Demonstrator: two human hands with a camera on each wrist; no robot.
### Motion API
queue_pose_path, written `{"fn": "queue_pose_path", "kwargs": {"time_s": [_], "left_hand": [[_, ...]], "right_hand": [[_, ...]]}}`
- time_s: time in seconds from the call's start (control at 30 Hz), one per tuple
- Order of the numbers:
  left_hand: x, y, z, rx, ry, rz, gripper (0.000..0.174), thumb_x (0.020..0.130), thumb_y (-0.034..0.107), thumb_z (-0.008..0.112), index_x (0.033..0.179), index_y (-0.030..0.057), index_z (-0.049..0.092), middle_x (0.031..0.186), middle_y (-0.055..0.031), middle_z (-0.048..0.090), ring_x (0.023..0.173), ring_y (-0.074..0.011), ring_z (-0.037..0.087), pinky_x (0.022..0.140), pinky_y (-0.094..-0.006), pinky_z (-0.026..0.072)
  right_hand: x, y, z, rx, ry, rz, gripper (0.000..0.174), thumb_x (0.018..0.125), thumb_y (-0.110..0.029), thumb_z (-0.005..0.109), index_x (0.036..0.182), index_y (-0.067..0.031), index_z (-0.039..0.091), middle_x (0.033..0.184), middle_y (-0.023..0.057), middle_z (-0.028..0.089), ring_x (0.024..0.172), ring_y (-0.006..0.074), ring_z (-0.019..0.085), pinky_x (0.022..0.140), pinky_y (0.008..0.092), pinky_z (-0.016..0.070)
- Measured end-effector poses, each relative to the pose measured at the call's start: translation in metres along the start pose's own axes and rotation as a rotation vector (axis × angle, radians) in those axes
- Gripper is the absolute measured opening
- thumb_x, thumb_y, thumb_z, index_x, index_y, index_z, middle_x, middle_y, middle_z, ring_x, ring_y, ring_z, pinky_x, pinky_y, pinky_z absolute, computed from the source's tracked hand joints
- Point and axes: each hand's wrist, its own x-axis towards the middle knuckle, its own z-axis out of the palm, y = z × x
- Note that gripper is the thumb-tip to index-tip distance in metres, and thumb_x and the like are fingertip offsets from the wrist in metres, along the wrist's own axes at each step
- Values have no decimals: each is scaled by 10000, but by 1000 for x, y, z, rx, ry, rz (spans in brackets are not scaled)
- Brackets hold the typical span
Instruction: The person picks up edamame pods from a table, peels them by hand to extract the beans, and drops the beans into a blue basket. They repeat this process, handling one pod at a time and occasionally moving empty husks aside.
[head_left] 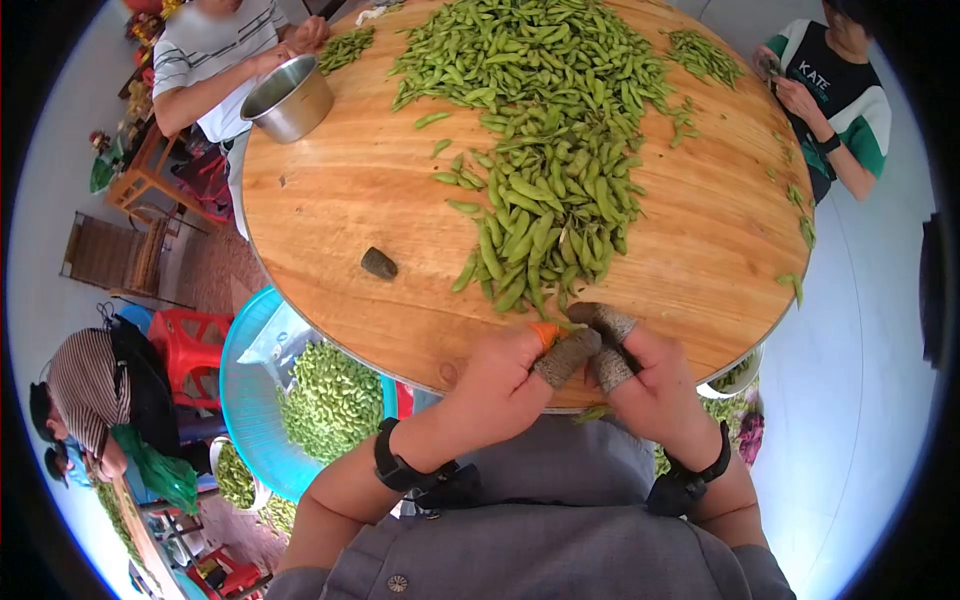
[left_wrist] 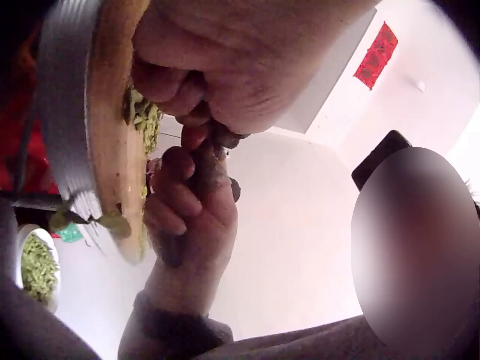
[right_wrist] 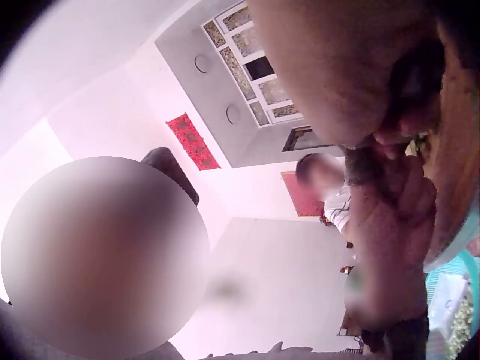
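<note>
My left hand [head_left: 500,388] and right hand [head_left: 657,388] meet at the table's near edge, fingers curled and tips together. Brown covers wrap several fingertips; orange shows on a left finger. Both hands pinch a green pod [head_left: 571,326], mostly hidden by the fingers. Just beyond them, a large heap of green pods [head_left: 545,200] spreads over the round wooden table [head_left: 340,210]. In the left wrist view my left hand [left_wrist: 232,60] is above the right hand [left_wrist: 195,217]; the right wrist view has my right hand [right_wrist: 337,67] close up and the left hand [right_wrist: 390,232] below.
A metal pot [head_left: 290,100] stands at the table's far left, and a dark finger cover [head_left: 378,263] lies nearer. Below the left edge is a blue basket [head_left: 250,440] holding shelled beans [head_left: 335,400]. Two people sit across the table; another bends over at lower left, near a red stool [head_left: 190,345].
</note>
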Motion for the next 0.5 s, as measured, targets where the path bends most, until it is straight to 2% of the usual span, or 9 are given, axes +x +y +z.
{"fn": "queue_pose_path", "kwargs": {"time_s": [0.07,0.1,0.17,0.23,0.27,0.33,0.37,0.43,0.5], "left_hand": [[-4,0,4,53,124,-42,204,918,118,461,1058,40,587,807,-4,590,689,-88,535,594,-221,438],[-3,1,3,53,125,-41,204,918,118,461,1058,40,587,807,-4,590,689,-88,535,594,-221,438],[-2,7,3,-477,204,-381,218,925,153,421,1049,49,567,701,1,513,567,-70,445,487,-187,345],[1,13,3,-623,238,-470,220,929,179,416,1040,55,559,679,6,477,537,-63,396,462,-185,294],[2,15,3,-770,276,-563,224,932,205,412,1032,61,551,657,11,440,506,-57,347,437,-183,243],[1,11,4,-791,259,-554,218,930,217,420,1002,60,552,662,9,441,500,-58,345,431,-189,235],[0,9,5,-813,245,-548,216,928,230,429,973,58,552,667,6,441,494,-59,343,425,-196,227],[2,12,8,-776,259,-551,226,930,242,431,964,54,552,665,8,440,494,-57,340,430,-195,230],[2,14,9,-742,277,-552,237,932,253,433,955,50,551,663,9,438,494,-56,337,435,-193,233]], "right_hand": [[1,2,2,-28,77,-54,346,809,20,481,1146,-31,543,712,17,557,608,73,499,575,221,434],[1,2,4,69,128,1,313,811,5,500,1118,-22,553,700,19,545,603,74,499,567,225,431],[0,0,2,165,184,53,281,812,-9,519,1090,-14,562,688,21,533,597,74,499,560,229,427],[0,-1,-2,-232,155,-57,234,791,-63,581,1019,-9,583,689,65,543,567,118,527,540,260,435],[0,0,-2,-233,158,-58,234,791,-63,581,1019,-9,583,689,65,543,567,118,527,540,260,435],[2,7,2,-384,206,-220,217,751,-109,635,944,-21,592,684,117,558,549,205,560,521,292,440],[3,7,4,-383,211,-219,217,751,-109,635,944,-21,592,684,117,558,549,205,560,521,292,440],[7,6,6,-625,245,-444,219,721,-113,656,910,-23,590,684,146,574,573,290,570,520,317,450],[6,10,7,-620,243,-455,212,717,-112,657,899,-24,592,672,142,565,575,304,567,511,334,448]]}}
